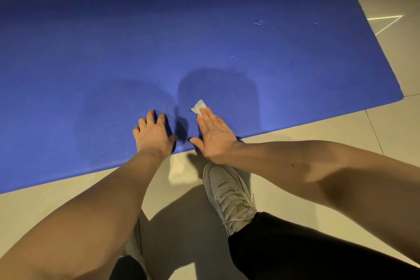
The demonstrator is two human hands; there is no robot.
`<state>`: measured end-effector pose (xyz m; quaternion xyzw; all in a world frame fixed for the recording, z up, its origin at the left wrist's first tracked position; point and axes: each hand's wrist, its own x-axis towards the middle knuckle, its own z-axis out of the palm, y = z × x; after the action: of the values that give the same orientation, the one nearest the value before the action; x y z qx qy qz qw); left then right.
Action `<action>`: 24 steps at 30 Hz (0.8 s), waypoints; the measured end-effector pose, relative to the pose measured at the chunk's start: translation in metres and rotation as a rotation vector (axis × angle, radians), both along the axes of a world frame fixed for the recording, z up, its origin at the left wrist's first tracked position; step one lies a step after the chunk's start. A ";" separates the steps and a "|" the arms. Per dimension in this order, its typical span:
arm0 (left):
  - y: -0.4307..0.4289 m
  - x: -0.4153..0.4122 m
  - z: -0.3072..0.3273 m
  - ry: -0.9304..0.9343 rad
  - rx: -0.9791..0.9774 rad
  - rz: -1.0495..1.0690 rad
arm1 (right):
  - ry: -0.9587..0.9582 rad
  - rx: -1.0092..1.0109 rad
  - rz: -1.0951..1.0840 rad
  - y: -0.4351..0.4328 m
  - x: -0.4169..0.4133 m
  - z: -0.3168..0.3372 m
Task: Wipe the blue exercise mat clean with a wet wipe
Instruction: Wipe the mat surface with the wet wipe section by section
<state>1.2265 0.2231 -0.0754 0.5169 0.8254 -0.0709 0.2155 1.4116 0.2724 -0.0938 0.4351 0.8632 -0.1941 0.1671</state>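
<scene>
The blue exercise mat (204, 41) lies flat across the tiled floor and fills the upper half of the view. My right hand (214, 135) lies flat on the mat near its front edge, fingers straight, pressing a small white wet wipe (198, 106) that sticks out from under the fingertips. My left hand (153, 135) rests on the mat just to the left, fingers bent with the tips planted on the surface, holding nothing. A darker damp patch shows on the mat beyond my right hand. Small white specks (258, 23) lie on the mat at the far right.
Beige floor tiles (341, 120) surround the mat. My white sneaker (229, 193) and black trouser leg (306, 250) are on the floor just in front of the mat's near edge. The mat's right end (375, 36) lies at the right of the view.
</scene>
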 end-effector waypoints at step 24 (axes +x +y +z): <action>-0.007 0.021 -0.001 -0.047 0.025 -0.033 | -0.014 -0.004 0.293 0.024 0.142 0.000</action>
<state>1.2472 0.2157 -0.0766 0.5348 0.8122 -0.0520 0.2273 1.5536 0.2967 -0.0942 0.3053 0.9159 -0.1663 0.2008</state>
